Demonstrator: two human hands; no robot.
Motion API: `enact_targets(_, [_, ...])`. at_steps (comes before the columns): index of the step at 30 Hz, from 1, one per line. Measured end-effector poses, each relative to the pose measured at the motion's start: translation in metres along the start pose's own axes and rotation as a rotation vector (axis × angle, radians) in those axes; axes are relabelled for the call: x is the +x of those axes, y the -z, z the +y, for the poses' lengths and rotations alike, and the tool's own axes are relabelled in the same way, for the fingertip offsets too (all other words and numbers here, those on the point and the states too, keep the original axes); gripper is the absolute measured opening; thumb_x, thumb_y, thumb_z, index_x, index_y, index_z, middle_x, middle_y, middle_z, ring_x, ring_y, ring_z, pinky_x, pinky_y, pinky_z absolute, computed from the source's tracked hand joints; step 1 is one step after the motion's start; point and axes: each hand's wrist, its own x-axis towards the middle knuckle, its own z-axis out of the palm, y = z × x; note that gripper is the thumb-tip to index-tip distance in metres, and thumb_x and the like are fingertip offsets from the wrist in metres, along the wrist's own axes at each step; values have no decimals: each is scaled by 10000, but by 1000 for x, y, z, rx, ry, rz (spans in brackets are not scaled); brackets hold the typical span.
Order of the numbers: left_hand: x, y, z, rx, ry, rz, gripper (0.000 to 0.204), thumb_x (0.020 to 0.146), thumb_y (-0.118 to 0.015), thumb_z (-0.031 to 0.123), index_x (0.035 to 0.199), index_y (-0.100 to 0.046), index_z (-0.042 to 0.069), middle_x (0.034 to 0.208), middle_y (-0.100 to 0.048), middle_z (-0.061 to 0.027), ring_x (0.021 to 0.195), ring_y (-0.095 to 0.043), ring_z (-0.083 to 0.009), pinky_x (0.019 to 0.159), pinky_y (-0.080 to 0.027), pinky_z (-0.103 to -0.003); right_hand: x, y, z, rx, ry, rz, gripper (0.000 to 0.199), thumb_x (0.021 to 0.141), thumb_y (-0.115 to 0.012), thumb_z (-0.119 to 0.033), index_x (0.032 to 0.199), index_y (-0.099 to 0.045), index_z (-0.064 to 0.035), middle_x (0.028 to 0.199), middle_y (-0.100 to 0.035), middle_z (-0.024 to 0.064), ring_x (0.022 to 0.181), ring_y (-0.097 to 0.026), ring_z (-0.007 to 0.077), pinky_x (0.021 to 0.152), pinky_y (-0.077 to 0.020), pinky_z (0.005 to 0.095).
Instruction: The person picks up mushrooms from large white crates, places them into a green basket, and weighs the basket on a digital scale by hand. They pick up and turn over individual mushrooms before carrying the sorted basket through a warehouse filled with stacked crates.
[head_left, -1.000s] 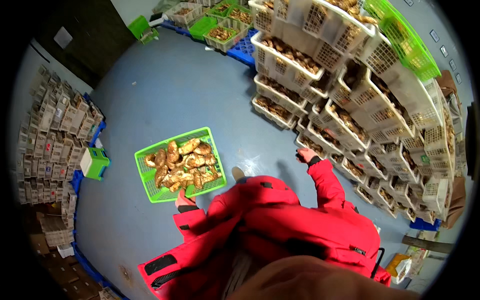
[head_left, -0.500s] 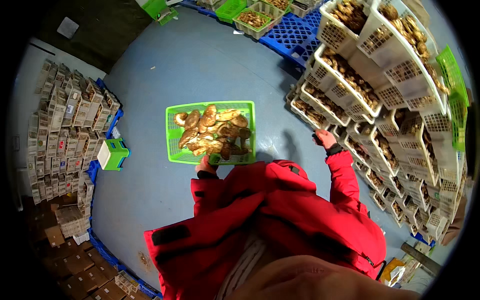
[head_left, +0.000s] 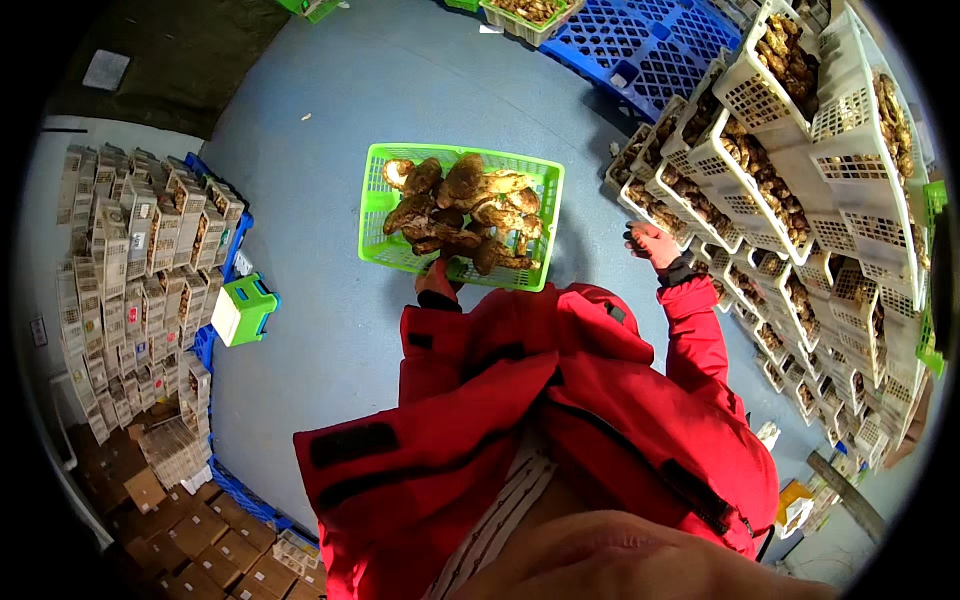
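My left hand [head_left: 440, 281] grips the near side of a bright green plastic basket [head_left: 375, 225], its fingers partly hidden by the basket wall. Inside the basket lie several large brown mushrooms [head_left: 468, 182] with thick pale stems. The basket is held in front of my red jacket, tilted a little, its right side lower in the picture. To the right, my right hand [head_left: 655, 246] is held out apart from the basket with curled fingers. Something small and dark shows at its fingertips; I cannot make out what. The nearest things to it are white crates of mushrooms [head_left: 660, 210].
Tall stacks of white mesh crates [head_left: 850, 190] filled with mushrooms rise along the right. Blue pallets [head_left: 640, 45] lie at the far side. On the left are more stacked crates [head_left: 145, 240], a green and white stool [head_left: 243, 309] and brown cartons [head_left: 195, 530].
The basket has shifted up and right in view, with my left hand still on it, and tilts more. The surroundings have shifted too. My right hand stays out to the side, slightly higher in view.
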Motion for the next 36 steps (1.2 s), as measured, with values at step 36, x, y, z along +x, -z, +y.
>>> enact_targets(36, [505,-60,210,445,84,103,274,842,-418,180,966,-563,-16,938,-597,-118,818,-589,-249,718,-493,-344,687,-174,-226,-465,-85,108,633,714,-590,-412,1175,-470,5,982,-596,131,748,-579,183,691,-462,276])
